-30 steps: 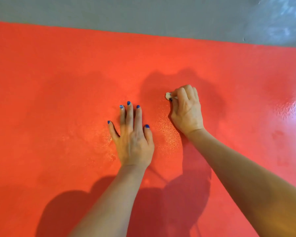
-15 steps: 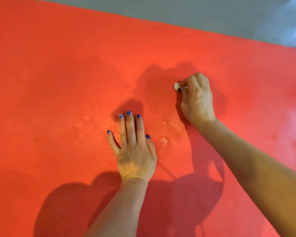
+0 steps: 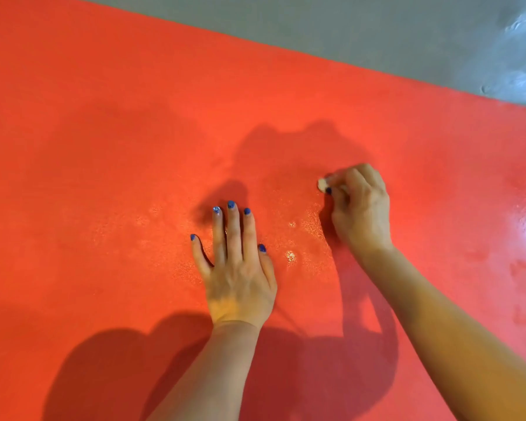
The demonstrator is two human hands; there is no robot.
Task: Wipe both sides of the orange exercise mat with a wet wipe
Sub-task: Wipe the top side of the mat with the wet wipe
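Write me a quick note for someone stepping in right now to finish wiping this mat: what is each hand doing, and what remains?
Left hand: flat, fingers straight, pressing the orange exercise mat down.
Right hand: curled round a balled-up wet wipe, rubbing it on the mat.
Mat lies spread on the grey floor.
Done: wet sheen shows between and around the hands, and at the right edge.
Left: the duller areas of this side, then flip the mat and wipe the underside.
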